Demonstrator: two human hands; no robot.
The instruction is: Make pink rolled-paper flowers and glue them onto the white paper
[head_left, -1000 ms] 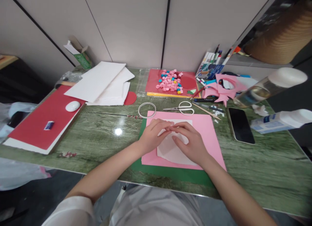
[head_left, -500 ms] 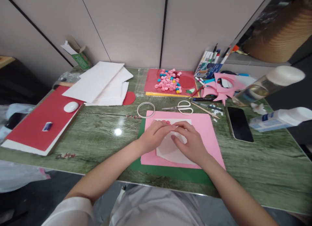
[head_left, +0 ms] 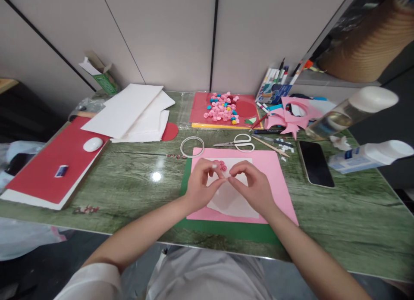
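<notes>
My left hand (head_left: 203, 184) and my right hand (head_left: 254, 185) meet over a white paper sheet (head_left: 234, 201), thumbs and fingers pinched close together. A small pale bit seems to lie between the fingertips, too small to name. Just beyond my left fingers, several pink rolled-paper pieces (head_left: 222, 165) rest near the top of the white sheet. Under it lies pink paper (head_left: 280, 196), with green paper (head_left: 233, 231) at the bottom. Scissors (head_left: 242, 142) with white handles and a roll of tape (head_left: 192, 147) lie just past the papers.
Pink and blue paper pieces (head_left: 223, 108) heap on red paper at the back. On the right are a phone (head_left: 316, 164), a white bottle (head_left: 368, 157), a clear bottle (head_left: 347, 114) and pink scraps (head_left: 299, 112). White sheets (head_left: 129, 108) and red paper (head_left: 48, 162) lie left.
My hands have drawn back slightly toward me and their fingertips have come together in a pinch. More of the pink pieces on the white sheet now shows.
</notes>
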